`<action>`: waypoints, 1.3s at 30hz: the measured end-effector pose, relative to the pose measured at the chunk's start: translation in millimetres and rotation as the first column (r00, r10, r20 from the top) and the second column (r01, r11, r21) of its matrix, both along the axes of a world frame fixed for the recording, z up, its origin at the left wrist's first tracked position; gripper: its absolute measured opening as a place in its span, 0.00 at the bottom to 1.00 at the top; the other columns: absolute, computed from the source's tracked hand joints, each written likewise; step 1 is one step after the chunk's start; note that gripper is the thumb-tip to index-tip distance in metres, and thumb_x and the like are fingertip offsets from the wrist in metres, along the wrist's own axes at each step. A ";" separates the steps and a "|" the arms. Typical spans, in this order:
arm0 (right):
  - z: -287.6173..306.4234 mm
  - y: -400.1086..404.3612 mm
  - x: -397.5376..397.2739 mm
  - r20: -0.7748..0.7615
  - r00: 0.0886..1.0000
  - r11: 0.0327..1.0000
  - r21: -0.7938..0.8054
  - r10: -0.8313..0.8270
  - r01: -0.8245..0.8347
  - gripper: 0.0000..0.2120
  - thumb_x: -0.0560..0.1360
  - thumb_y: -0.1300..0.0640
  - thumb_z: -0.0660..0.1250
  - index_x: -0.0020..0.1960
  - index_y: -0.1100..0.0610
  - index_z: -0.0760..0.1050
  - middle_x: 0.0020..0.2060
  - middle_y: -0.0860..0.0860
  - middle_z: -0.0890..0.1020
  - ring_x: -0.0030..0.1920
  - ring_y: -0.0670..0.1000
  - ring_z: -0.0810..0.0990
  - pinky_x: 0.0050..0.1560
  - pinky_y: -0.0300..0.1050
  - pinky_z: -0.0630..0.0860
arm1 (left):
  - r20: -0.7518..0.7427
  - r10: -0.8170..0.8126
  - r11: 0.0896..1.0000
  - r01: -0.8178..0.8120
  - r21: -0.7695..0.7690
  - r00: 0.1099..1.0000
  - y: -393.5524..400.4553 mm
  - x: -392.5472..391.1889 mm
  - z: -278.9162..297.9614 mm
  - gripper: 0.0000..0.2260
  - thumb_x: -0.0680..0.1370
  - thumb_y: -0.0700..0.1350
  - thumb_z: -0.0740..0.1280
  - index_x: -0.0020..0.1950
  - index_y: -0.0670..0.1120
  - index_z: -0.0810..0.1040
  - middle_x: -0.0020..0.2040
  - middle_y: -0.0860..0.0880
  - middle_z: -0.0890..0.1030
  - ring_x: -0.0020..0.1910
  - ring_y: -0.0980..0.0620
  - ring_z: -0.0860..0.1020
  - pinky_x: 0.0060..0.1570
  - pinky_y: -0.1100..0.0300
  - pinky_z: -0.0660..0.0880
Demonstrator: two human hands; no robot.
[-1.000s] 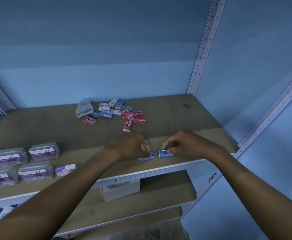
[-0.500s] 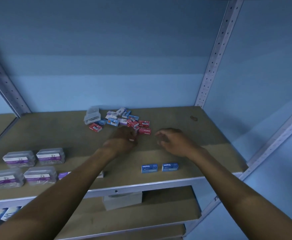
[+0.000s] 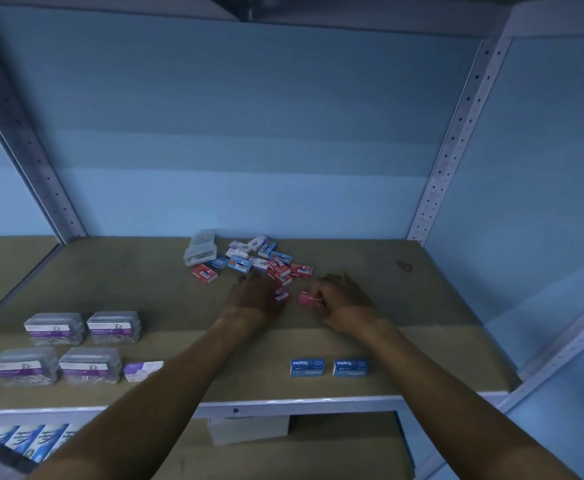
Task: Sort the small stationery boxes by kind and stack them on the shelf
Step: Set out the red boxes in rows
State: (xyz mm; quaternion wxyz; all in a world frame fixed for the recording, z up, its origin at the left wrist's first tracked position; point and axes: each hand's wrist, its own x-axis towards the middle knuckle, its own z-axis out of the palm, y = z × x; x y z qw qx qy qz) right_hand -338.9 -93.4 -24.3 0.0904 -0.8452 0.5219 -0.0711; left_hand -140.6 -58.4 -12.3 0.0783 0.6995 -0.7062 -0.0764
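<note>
A heap of small red, blue and white boxes [image 3: 249, 259] lies at the back middle of the brown shelf [image 3: 110, 278]. My left hand [image 3: 254, 297] holds a small red box [image 3: 282, 294] just in front of the heap. My right hand [image 3: 340, 301] pinches another red box [image 3: 306, 299] beside it. Two blue staples boxes [image 3: 307, 367] [image 3: 350, 367] lie side by side near the shelf's front edge.
Several clear lidded boxes with purple labels [image 3: 54, 329] stand at the front left, with a purple-white carton [image 3: 143, 370] beside them. A clear box [image 3: 200, 251] sits at the heap's left. Metal uprights [image 3: 453, 143] frame the shelf; a lower shelf holds a white box [image 3: 249, 429].
Both hands let go of the two blue staples boxes at the front edge, reached back to the heap, and each has taken up a small red box.
</note>
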 end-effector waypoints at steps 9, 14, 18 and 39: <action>-0.7 30.5 -36.4 0.268 0.962 0.987 0.164 -0.043 -0.001 0.21 0.69 0.57 0.79 0.59 0.46 0.79 0.47 0.46 0.80 0.44 0.42 0.77 0.46 0.33 0.71 | -0.033 -0.200 0.979 0.201 0.024 0.979 32.7 10.2 2.1 0.17 0.79 0.58 0.59 0.59 0.52 0.81 0.58 0.49 0.82 0.59 0.48 0.77 0.58 0.59 0.71; 5.0 32.9 -33.4 0.238 0.971 0.991 0.134 -0.003 -0.029 0.14 0.68 0.62 0.77 0.52 0.51 0.85 0.41 0.41 0.76 0.39 0.38 0.75 0.41 0.25 0.69 | -0.067 -0.288 0.943 0.295 0.153 0.955 24.6 18.0 10.1 0.20 0.77 0.62 0.59 0.57 0.52 0.82 0.56 0.52 0.82 0.56 0.51 0.79 0.57 0.58 0.74; 10.5 35.8 -35.7 0.293 0.956 0.981 0.189 -0.006 -0.052 0.10 0.74 0.54 0.75 0.55 0.50 0.85 0.45 0.41 0.83 0.44 0.35 0.79 0.45 0.25 0.71 | -0.200 -0.240 0.951 0.271 0.148 0.950 23.9 18.9 13.6 0.16 0.75 0.62 0.66 0.54 0.54 0.83 0.53 0.56 0.82 0.51 0.57 0.78 0.52 0.64 0.72; 28.7 85.6 44.2 0.210 0.961 0.911 0.333 0.181 -0.244 0.07 0.74 0.55 0.72 0.51 0.49 0.87 0.43 0.44 0.87 0.43 0.39 0.84 0.52 0.41 0.81 | -0.201 -0.328 0.908 0.367 0.202 0.923 88.5 75.3 26.7 0.08 0.72 0.49 0.73 0.50 0.56 0.85 0.44 0.59 0.86 0.44 0.64 0.80 0.42 0.74 0.68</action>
